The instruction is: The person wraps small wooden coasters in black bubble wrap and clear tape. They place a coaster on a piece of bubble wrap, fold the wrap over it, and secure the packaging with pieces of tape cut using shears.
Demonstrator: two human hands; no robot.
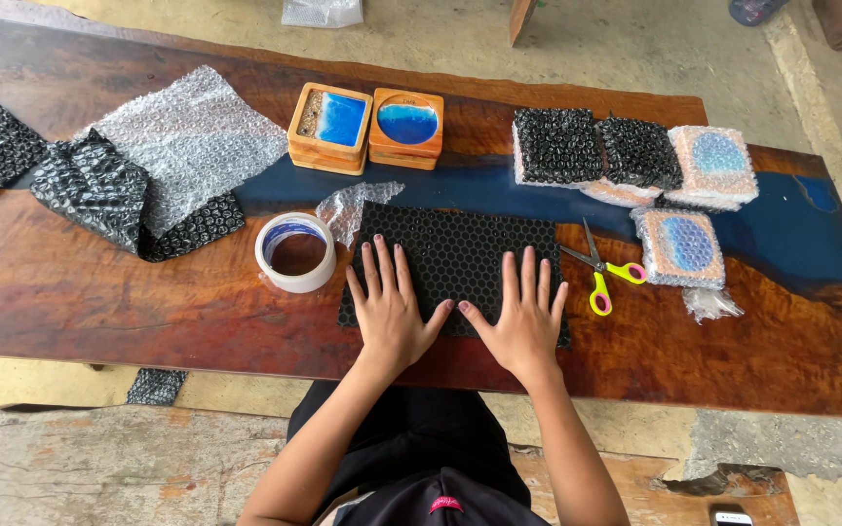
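A black sheet of bubble wrap [460,251] lies flat on the wooden table [99,292]. My left hand [390,310] presses palm down on its near left part, fingers spread. My right hand [523,317] lies flat on its near right part, fingers spread too. Neither hand holds anything. A roll of clear tape [295,251] stands just left of the sheet. Scissors with yellow and pink handles [601,268] lie just right of it. Two wooden coasters with blue resin [367,127] sit stacked beyond the sheet.
Clear bubble wrap [192,131] and crumpled black wrap [95,190] lie at the left. Several wrapped coaster packs [635,156] sit at the right, one more [681,248] near the scissors. A clear scrap [353,205] lies by the tape. A blue resin strip [791,224] runs through the table.
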